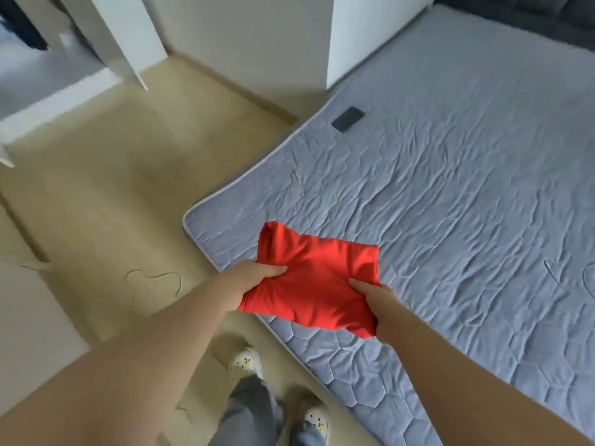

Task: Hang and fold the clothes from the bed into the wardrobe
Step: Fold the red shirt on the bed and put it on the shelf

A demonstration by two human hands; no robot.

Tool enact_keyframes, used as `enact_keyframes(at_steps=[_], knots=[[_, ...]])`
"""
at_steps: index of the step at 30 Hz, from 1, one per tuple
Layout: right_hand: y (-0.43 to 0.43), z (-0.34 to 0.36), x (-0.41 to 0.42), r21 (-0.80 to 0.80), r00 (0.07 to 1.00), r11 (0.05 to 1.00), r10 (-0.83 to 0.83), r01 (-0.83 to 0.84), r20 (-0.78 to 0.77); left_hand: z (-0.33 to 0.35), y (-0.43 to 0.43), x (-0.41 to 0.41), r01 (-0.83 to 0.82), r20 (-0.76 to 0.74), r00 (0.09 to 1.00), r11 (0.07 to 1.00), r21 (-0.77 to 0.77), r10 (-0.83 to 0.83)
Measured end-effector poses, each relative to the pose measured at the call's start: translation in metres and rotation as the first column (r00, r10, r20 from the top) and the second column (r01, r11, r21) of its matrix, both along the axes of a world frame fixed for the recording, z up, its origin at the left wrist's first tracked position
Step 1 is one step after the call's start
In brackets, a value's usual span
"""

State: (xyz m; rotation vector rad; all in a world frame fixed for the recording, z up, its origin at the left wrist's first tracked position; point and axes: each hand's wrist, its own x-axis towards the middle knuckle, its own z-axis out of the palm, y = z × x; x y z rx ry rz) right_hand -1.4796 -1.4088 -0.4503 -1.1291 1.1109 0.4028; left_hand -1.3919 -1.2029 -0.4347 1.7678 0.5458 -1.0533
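Note:
A folded red garment (314,275) is held in the air over the near corner of the bed (450,204). My left hand (248,281) grips its left edge, thumb on top. On the garment's right edge my right hand (378,302) holds it the same way. The bed has a pale blue quilted cover with no other clothes on the visible part. The white wardrobe (58,91) stands at the top left, with an open door (128,40) and a pale shelf inside; its contents are blurred.
A dark phone (347,119) lies on the bed near its far left edge. A white cabinet side (360,37) stands against the bed's head end. Beige floor (112,194) runs between bed and wardrobe. My feet in white shoes (246,362) stand beside the bed.

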Motion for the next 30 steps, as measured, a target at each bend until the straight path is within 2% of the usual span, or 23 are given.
enact_keyframes(at_steps=[7,16,23,30], knots=[[0.084,0.074,0.109,-0.051,0.968,0.980,0.199,-0.194,0.151,0.095,0.094,0.061,-0.225,0.178,0.956,0.972,-0.068,0.234],[0.265,0.170,0.281,-0.158,0.846,0.912,0.409,-0.378,0.342,0.184,0.280,0.175,-0.427,0.388,0.796,0.885,-0.183,0.464],[0.418,0.233,0.378,-0.133,0.753,0.854,0.509,-0.503,0.417,0.242,0.428,0.244,-0.527,0.471,0.682,0.823,-0.213,0.559],[0.533,0.259,0.465,-0.076,0.684,0.791,0.568,-0.606,0.457,0.270,0.531,0.309,-0.613,0.462,0.609,0.752,-0.241,0.645]])
